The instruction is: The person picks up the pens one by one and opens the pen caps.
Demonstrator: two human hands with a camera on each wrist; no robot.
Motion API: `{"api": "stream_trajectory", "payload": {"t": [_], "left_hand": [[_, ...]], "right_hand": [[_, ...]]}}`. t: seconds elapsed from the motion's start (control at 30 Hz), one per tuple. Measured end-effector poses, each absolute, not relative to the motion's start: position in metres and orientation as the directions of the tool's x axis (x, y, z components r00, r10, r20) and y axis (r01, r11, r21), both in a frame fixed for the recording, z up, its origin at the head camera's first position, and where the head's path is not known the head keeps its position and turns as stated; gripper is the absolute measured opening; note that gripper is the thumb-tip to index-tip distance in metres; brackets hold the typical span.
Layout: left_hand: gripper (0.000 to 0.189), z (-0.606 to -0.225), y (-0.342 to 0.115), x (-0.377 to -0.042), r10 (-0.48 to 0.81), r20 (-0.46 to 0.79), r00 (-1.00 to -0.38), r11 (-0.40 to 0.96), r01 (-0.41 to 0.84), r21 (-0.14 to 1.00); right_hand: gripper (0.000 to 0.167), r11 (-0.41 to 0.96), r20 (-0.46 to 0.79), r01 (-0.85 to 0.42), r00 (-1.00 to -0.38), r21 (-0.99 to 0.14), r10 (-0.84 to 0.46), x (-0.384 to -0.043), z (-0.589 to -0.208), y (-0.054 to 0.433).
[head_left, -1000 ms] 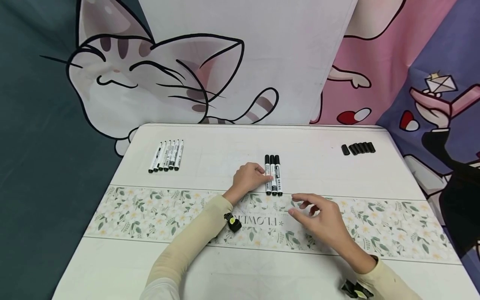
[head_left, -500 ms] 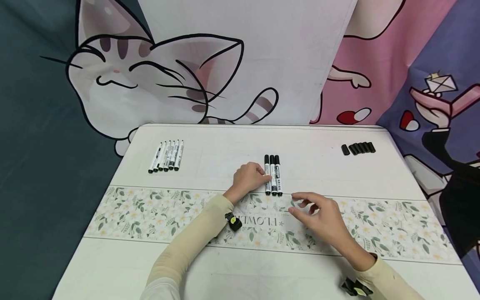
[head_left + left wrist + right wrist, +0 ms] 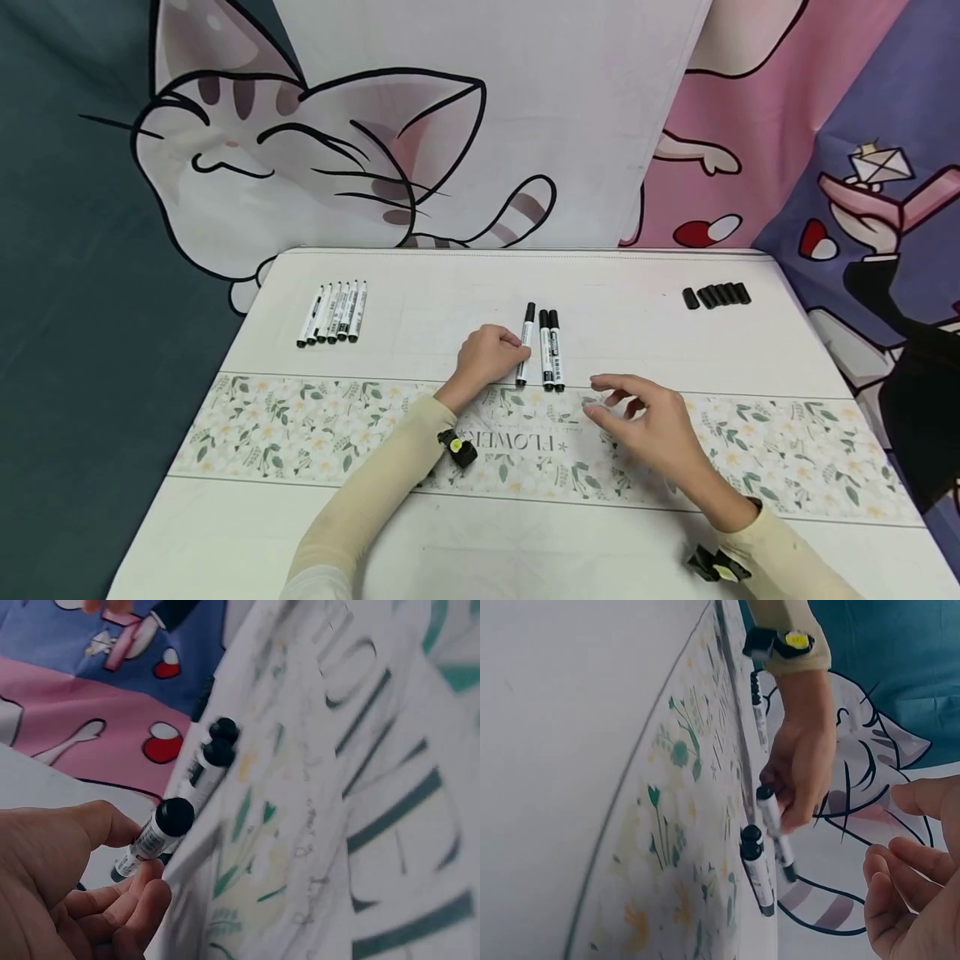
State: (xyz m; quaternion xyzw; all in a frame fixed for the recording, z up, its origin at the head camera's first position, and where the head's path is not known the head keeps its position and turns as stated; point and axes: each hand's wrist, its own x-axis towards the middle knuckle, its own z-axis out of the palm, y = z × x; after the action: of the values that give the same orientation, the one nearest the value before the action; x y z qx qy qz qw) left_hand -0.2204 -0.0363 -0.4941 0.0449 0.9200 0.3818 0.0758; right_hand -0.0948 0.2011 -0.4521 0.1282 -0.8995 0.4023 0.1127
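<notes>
The white marker (image 3: 527, 332) is in the left hand (image 3: 486, 357), just beside two other markers (image 3: 556, 350) on the bench (image 3: 622, 325). Its long axis runs away from the person, the longer black end pointing to the cloth backdrop (image 3: 585, 125) and leaning slightly to the person's right. The fingers pinch it against the thumb, which hides part of its barrel. I cannot tell if it touches the bench; its print is unreadable. The right hand (image 3: 652, 427) holds nothing, its fingers curved and apart.

left fingers (image 3: 150, 907) have moved one marker (image 3: 527, 333) away from two others (image 3: 547, 354)
</notes>
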Motion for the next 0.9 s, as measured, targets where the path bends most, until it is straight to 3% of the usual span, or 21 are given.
{"api": "stream_trajectory", "payload": {"t": [0.3, 0.9], "left_hand": [[0.027, -0.482, -0.055, -0.200, 0.213, -0.051, -0.976, 0.568, 0.081, 0.819], [0.026, -0.462, -0.080, -0.153, 0.389, 0.070, -0.918, 0.417, 0.244, 0.876]], "right_hand": [[0.036, 0.656, 0.299, -0.315, -0.944, -0.686, -0.141, -0.107, -0.443, 0.203], [0.046, 0.607, 0.355, -0.401, -0.913, -0.686, -0.201, -0.125, -0.426, 0.198]]}}
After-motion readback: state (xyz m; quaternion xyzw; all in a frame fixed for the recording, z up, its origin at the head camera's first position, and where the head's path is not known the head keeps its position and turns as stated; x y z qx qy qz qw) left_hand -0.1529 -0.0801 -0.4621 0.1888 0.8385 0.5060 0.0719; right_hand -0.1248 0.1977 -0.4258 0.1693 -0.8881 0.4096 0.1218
